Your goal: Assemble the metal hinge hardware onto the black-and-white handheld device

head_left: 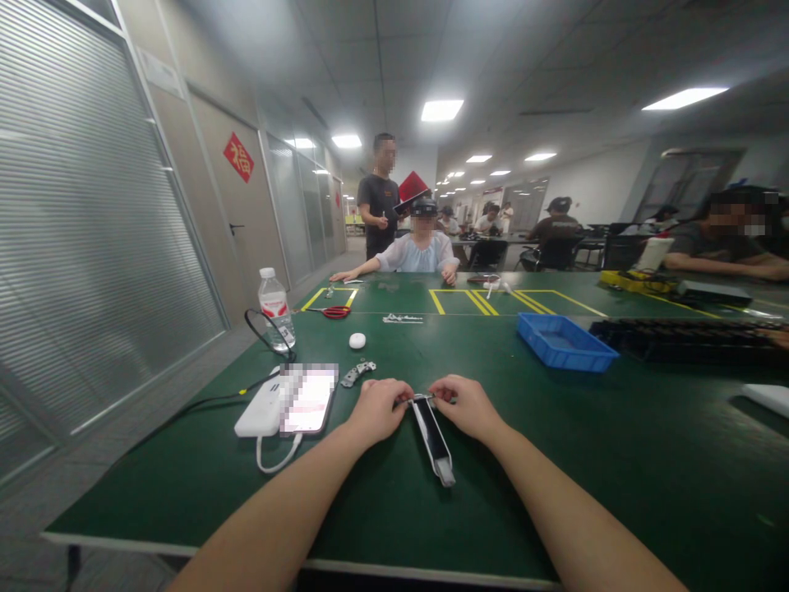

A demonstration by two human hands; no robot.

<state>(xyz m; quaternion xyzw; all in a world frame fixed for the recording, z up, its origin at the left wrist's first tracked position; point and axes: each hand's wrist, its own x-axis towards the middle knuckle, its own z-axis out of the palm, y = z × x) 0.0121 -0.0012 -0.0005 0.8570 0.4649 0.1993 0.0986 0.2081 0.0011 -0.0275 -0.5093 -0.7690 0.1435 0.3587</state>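
Observation:
A long, narrow white-and-black piece (435, 433) lies on the green table in front of me, its pale grey end pointing towards me. My left hand (383, 409) is closed, thumb and fingers pinching the far end of this piece from the left. Opposite it, my right hand (467, 407) pinches the same far end from the right. A thin pale edge shows between the fingertips; its details are too small to make out. Just beyond my left hand is a silvery metal part with holes (358, 374).
Left of my hands, a phone (310, 401) and a white power bank (257, 413) lie cabled together near a water bottle (276, 312). Farther off are a white round case (357, 340), red-handled scissors (336, 312) and a blue tray (565, 342). A person sits opposite; another stands behind.

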